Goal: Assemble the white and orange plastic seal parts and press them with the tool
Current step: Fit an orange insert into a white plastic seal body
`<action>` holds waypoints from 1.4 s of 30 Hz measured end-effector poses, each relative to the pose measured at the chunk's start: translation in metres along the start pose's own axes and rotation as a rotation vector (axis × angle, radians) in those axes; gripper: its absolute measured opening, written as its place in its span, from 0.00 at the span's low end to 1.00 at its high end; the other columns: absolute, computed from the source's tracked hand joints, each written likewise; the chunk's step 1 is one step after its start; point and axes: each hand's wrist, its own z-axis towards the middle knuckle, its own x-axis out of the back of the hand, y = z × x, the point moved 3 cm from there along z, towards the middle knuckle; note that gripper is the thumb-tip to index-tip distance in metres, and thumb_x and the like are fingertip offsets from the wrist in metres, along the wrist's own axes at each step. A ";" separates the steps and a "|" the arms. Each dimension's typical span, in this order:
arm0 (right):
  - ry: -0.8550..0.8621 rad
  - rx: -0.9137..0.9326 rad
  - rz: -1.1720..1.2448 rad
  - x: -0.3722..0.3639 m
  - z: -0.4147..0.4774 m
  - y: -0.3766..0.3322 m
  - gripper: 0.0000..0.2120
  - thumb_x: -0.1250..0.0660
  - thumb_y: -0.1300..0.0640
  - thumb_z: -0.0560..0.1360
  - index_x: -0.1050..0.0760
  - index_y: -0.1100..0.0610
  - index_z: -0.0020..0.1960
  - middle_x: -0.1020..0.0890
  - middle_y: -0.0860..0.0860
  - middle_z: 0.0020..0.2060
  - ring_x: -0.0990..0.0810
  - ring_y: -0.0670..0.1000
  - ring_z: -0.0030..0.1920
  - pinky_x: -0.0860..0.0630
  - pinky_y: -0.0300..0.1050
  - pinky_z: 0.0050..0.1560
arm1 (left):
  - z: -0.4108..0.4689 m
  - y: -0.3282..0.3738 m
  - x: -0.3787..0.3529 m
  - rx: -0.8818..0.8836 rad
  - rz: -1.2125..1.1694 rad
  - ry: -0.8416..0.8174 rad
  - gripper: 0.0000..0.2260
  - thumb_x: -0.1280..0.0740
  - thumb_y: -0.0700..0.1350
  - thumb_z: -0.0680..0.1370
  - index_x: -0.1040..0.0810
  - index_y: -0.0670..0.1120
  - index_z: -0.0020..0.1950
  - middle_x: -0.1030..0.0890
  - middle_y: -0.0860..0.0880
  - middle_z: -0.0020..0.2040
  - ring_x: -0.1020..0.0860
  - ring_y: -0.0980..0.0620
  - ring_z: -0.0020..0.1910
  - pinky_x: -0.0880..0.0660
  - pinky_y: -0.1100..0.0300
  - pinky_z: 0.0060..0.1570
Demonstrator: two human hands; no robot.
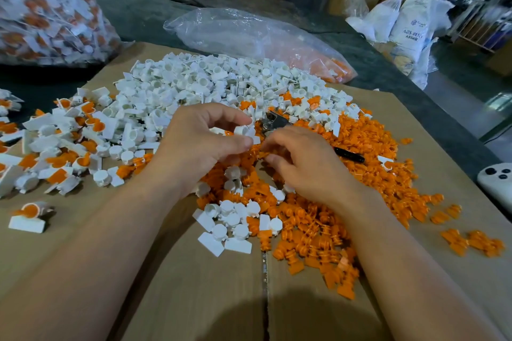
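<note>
Centrally, tool point(274, 122) crosswise (head leftward), white part point(245, 130) pinched

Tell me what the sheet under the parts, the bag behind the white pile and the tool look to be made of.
Sheet: cardboard, matte brown, with a seam down the middle.
Bag: thin clear plastic film, glossy and crinkled, with orange contents showing through.
Tool: the head looks like bare metal, shiny grey. The handle is black, probably plastic or rubber, but it is too small to tell.
</note>
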 end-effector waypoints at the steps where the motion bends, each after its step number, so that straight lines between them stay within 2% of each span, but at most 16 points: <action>1: 0.029 -0.015 0.043 0.003 -0.001 0.001 0.08 0.35 0.58 0.75 0.23 0.56 0.53 0.28 0.44 0.43 0.31 0.44 0.46 0.40 0.36 0.43 | 0.000 0.000 0.000 0.008 -0.022 -0.009 0.12 0.26 0.34 0.67 0.19 0.51 0.39 0.20 0.47 0.44 0.20 0.57 0.30 0.26 0.71 0.29; 5: 0.143 -0.047 0.178 0.013 -0.003 0.003 0.10 0.36 0.61 0.75 0.22 0.54 0.56 0.26 0.44 0.45 0.29 0.42 0.47 0.33 0.36 0.47 | -0.001 0.000 -0.002 0.054 -0.109 -0.037 0.13 0.29 0.31 0.69 0.17 0.50 0.38 0.18 0.49 0.42 0.17 0.50 0.37 0.22 0.65 0.33; 8: 0.236 -0.067 0.289 0.016 -0.004 0.001 0.09 0.35 0.62 0.75 0.21 0.53 0.52 0.25 0.39 0.42 0.28 0.36 0.44 0.34 0.26 0.47 | -0.001 0.000 -0.001 0.068 -0.118 -0.047 0.11 0.31 0.29 0.71 0.20 0.46 0.40 0.20 0.51 0.32 0.18 0.52 0.32 0.23 0.65 0.30; 10: 0.306 -0.061 0.432 0.018 -0.006 -0.002 0.11 0.34 0.63 0.74 0.23 0.47 0.49 0.25 0.35 0.40 0.26 0.32 0.43 0.33 0.24 0.44 | 0.000 0.000 -0.001 0.068 -0.123 -0.052 0.09 0.32 0.29 0.71 0.23 0.43 0.39 0.21 0.53 0.28 0.19 0.53 0.29 0.23 0.65 0.29; 13: 0.351 -0.018 0.553 0.019 -0.007 -0.009 0.16 0.34 0.64 0.74 0.26 0.41 0.45 0.23 0.35 0.40 0.24 0.33 0.44 0.30 0.26 0.44 | 0.000 0.000 -0.001 0.041 -0.057 -0.057 0.09 0.30 0.30 0.70 0.20 0.45 0.38 0.19 0.52 0.32 0.21 0.55 0.30 0.23 0.66 0.31; 16: 0.331 0.012 0.571 0.017 -0.007 -0.014 0.16 0.33 0.64 0.73 0.26 0.41 0.46 0.22 0.36 0.41 0.23 0.36 0.44 0.29 0.27 0.46 | 0.000 0.001 -0.002 0.012 0.012 -0.066 0.13 0.29 0.29 0.67 0.19 0.48 0.41 0.20 0.49 0.38 0.23 0.57 0.33 0.24 0.67 0.36; 19: 0.348 0.021 0.588 0.018 -0.007 -0.016 0.15 0.32 0.65 0.72 0.25 0.44 0.46 0.23 0.39 0.43 0.24 0.38 0.45 0.29 0.28 0.46 | 0.001 0.002 -0.003 0.021 -0.035 -0.059 0.15 0.29 0.27 0.67 0.22 0.47 0.41 0.23 0.49 0.36 0.25 0.60 0.30 0.25 0.68 0.34; 22: 0.401 -0.002 0.622 0.021 -0.008 -0.014 0.14 0.31 0.65 0.71 0.23 0.47 0.48 0.22 0.41 0.41 0.23 0.38 0.41 0.28 0.30 0.42 | 0.000 0.002 -0.002 0.007 -0.018 -0.038 0.13 0.28 0.29 0.67 0.22 0.47 0.39 0.22 0.47 0.36 0.24 0.56 0.32 0.25 0.67 0.34; 27: 0.366 -0.048 0.741 0.016 -0.009 -0.018 0.14 0.30 0.66 0.70 0.23 0.46 0.42 0.19 0.42 0.37 0.19 0.42 0.38 0.23 0.34 0.41 | -0.001 0.002 -0.003 -0.007 -0.017 -0.031 0.10 0.28 0.31 0.69 0.20 0.46 0.40 0.20 0.45 0.39 0.21 0.54 0.31 0.24 0.67 0.32; 31: 0.365 -0.057 0.708 0.013 -0.009 -0.019 0.13 0.30 0.65 0.71 0.23 0.46 0.41 0.19 0.44 0.36 0.18 0.45 0.37 0.21 0.39 0.41 | -0.003 0.002 -0.005 0.005 -0.084 -0.060 0.10 0.28 0.31 0.68 0.19 0.46 0.41 0.19 0.43 0.43 0.18 0.51 0.35 0.21 0.65 0.34; 34: 0.403 -0.068 0.652 0.013 -0.009 -0.016 0.14 0.30 0.64 0.71 0.25 0.43 0.40 0.20 0.41 0.34 0.20 0.43 0.35 0.23 0.34 0.38 | -0.003 0.003 -0.005 -0.018 -0.031 -0.056 0.16 0.27 0.31 0.66 0.19 0.50 0.46 0.18 0.49 0.43 0.19 0.57 0.36 0.21 0.66 0.39; 36: 0.441 -0.065 0.592 0.014 -0.010 -0.014 0.14 0.30 0.63 0.71 0.26 0.43 0.39 0.22 0.40 0.32 0.21 0.41 0.34 0.25 0.30 0.36 | -0.003 0.004 -0.005 -0.016 -0.046 -0.059 0.18 0.27 0.30 0.66 0.19 0.51 0.46 0.18 0.52 0.39 0.20 0.60 0.35 0.23 0.69 0.38; 39: 0.486 -0.061 0.515 0.014 -0.011 -0.013 0.11 0.30 0.63 0.70 0.26 0.48 0.37 0.23 0.39 0.29 0.23 0.39 0.33 0.28 0.28 0.33 | -0.005 0.006 -0.007 -0.011 -0.070 -0.088 0.17 0.28 0.29 0.66 0.18 0.51 0.42 0.17 0.53 0.34 0.19 0.59 0.33 0.23 0.69 0.36; 42: 0.486 -0.063 0.456 0.015 -0.011 -0.013 0.07 0.31 0.59 0.69 0.27 0.50 0.36 0.26 0.38 0.27 0.25 0.37 0.31 0.31 0.27 0.31 | -0.005 0.005 -0.007 -0.022 -0.064 -0.087 0.17 0.28 0.29 0.66 0.18 0.52 0.42 0.16 0.53 0.39 0.18 0.55 0.37 0.21 0.65 0.38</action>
